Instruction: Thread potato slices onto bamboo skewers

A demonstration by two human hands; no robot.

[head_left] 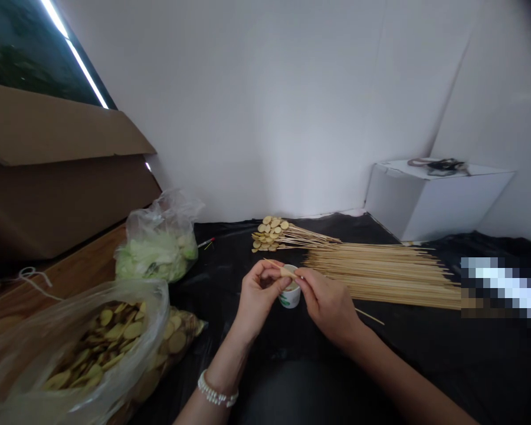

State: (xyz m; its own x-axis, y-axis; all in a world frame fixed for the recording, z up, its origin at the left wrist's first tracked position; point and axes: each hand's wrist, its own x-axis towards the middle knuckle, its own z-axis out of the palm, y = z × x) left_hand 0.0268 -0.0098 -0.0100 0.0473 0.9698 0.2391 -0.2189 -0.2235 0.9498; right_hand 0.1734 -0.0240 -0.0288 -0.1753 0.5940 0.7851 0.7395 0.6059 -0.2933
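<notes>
Your left hand (pixel 257 295): grip pinched on one pale slice (pixel 287 272), seen against the rim of one white cup (pixel 289 298). Your right hand (pixel 331 302): grip closed round one stick (pixel 272 263), its tail showing past your wrist. Beyond: one cluster of skewered slices (pixel 272 227), too overlapped to count; bare sticks (pixel 389 274), many, uncountable. Left: one clear bag (pixel 157 248) of greenish pieces.

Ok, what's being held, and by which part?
Left hand: a thin pale-yellow slice, exact hold unclear. Right hand: a slender tan wooden skewer, around its middle.
</notes>
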